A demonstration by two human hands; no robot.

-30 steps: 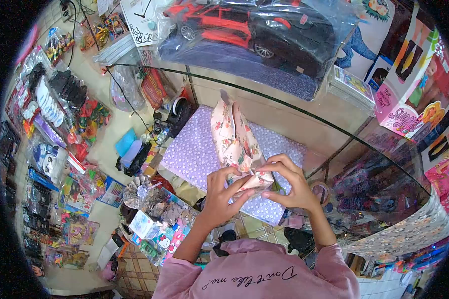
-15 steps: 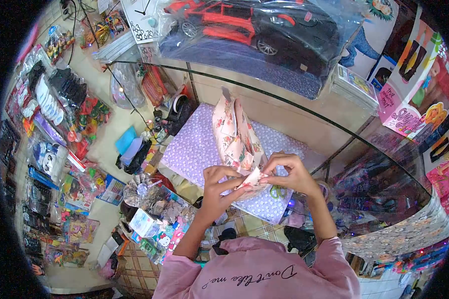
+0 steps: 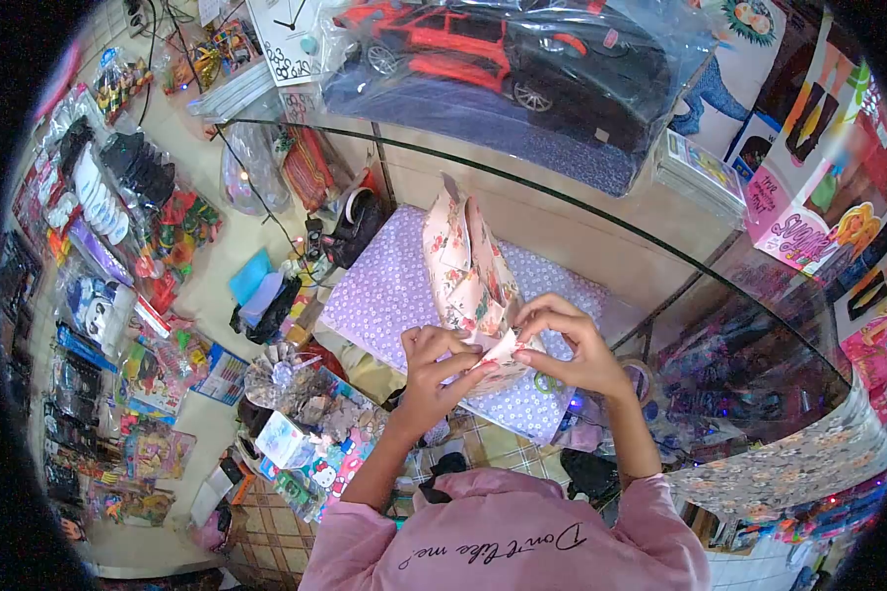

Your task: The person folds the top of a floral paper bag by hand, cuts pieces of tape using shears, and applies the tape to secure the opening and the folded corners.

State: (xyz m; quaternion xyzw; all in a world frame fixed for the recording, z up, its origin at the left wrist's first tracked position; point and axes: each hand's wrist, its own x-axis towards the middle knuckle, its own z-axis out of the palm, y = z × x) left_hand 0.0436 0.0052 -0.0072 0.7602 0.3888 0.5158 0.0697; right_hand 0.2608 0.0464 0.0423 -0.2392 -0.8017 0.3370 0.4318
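Note:
A pink floral paper wrapping point(image 3: 473, 266) stands on a purple flowered sheet point(image 3: 375, 286), its folded length pointing away from me. My left hand point(image 3: 436, 366) pinches the near end of the paper from the left, thumb and fingers closed on its edge. From the right, my right hand point(image 3: 572, 345) holds the same end, with fingertips on a white-edged fold between the two hands. Part of a green object point(image 3: 545, 382), perhaps scissors handles, shows under my right hand. What is inside the paper is hidden.
Behind the sheet runs a glass shelf edge point(image 3: 562, 202), with a bagged red and black toy car point(image 3: 453, 49) above it. Packaged goods point(image 3: 99, 305) crowd the left side. A roll of tape point(image 3: 638, 382) lies right of my right hand. Doll boxes point(image 3: 808, 217) stand far right.
The fingers of my right hand have shifted slightly on the paper's near end, and the green object is more covered. My left hand stays nearly in place.

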